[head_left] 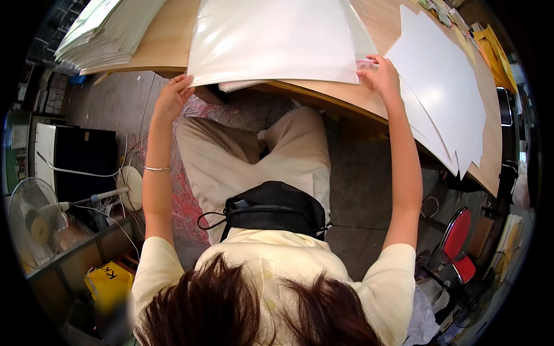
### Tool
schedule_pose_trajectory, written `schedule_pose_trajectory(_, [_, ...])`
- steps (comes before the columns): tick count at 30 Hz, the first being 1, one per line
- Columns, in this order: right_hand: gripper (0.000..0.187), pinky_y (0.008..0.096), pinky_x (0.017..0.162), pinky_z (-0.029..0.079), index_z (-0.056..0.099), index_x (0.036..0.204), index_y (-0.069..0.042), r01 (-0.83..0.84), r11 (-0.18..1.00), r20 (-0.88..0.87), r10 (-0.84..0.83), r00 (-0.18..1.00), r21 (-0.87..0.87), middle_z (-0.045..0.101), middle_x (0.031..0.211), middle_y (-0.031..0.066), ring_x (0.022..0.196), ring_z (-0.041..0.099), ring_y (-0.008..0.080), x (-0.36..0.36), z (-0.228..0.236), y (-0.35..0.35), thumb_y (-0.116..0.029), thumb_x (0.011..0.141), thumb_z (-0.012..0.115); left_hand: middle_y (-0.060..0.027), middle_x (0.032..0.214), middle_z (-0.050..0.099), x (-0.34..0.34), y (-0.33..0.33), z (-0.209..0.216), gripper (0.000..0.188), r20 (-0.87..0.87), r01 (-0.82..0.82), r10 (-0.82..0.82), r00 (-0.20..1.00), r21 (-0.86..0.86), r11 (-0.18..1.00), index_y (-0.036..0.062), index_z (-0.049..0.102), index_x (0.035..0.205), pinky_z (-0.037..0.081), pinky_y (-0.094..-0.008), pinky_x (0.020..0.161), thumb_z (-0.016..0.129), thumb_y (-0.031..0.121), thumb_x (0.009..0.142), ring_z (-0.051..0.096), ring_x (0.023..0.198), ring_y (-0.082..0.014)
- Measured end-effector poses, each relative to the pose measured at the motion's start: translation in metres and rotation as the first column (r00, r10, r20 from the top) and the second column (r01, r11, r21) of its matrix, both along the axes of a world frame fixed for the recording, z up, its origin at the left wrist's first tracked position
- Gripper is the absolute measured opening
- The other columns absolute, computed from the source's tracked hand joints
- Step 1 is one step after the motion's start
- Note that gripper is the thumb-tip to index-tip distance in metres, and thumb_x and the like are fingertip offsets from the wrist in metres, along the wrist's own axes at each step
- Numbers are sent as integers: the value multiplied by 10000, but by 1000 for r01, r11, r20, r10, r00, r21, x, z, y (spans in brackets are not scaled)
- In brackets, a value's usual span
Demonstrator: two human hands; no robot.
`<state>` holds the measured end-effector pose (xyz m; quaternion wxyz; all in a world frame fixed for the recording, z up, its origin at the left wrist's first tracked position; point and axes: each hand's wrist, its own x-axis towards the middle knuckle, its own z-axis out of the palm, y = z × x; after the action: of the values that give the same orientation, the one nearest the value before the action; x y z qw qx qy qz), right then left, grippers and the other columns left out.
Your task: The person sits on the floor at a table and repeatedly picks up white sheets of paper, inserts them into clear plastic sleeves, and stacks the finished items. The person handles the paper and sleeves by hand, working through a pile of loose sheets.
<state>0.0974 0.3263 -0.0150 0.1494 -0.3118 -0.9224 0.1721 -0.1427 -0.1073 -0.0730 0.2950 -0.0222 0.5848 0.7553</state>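
A large white sheet in a glossy clear plastic sleeve (274, 43) lies on the table, its near edge sticking out past the table's front. My left hand (172, 97) pinches the sleeve's near left corner between thumb and fingers. At the near right corner my right hand (382, 79) has its fingers bent and closed on the sleeve's edge. A small clear strip with a pink tint (365, 64) shows beside these fingertips. What lies inside the sleeve beyond the white sheet cannot be made out.
Stacked sleeved sheets (107, 34) stand at the table's left, loose white sheets (441, 86) at its right. The wooden table (164, 34) has a curved-looking front edge. An electric fan (39, 222) stands at left, a red chair (456, 242) at right.
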Motion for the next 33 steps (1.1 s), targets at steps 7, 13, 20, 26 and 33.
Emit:
schedule_pose_trajectory(7, [360,430,924,406,606,1103,-72,142,899,-429,55,902,413,536,1189,139,1110,508,307,13,5,-30,-165,764,681,-112,1098,576,16,1,7,295,-612,-436,259,747,-156,887,14,525,1153,403,-368,945,583,128,887,556,1010,-225])
schedule_pose_trajectory(13, [580,560,1099,106,463,1335,-114,-78,967,-363,165,917,241,263,1474,175,1362,205,380,-25,-12,-171,-450,864,493,-74,1417,404,125,137,66,401,-782,-417,-619,-70,-541,731,112,474,1320,173,-436,1113,456,176,925,322,1338,-282])
schedule_pose_trajectory(20, [549,515,1121,63,486,1312,-95,-24,986,-251,66,966,167,306,1452,169,1366,222,331,-22,-32,-178,-463,919,379,-147,1456,322,112,138,26,473,-600,-356,-793,-104,-722,593,127,367,1400,174,-471,1104,400,294,959,262,1362,-327])
schedule_pose_trajectory(26, [542,465,1131,81,349,1415,-196,29,978,-11,-27,1000,206,241,1502,93,1394,189,283,-16,-47,-134,-477,960,262,-141,1475,291,35,60,6,516,-589,-452,-806,56,-735,505,162,333,1427,144,-489,1098,325,427,983,221,1377,-327])
schedule_pose_trajectory(33, [647,456,1129,73,290,1440,-146,224,975,-286,-211,935,12,162,1513,164,1394,152,320,-21,-50,-138,-535,924,326,-185,1472,268,-12,15,3,578,-561,-539,-804,200,-748,387,79,342,1410,140,-466,1111,315,455,972,197,1381,-337])
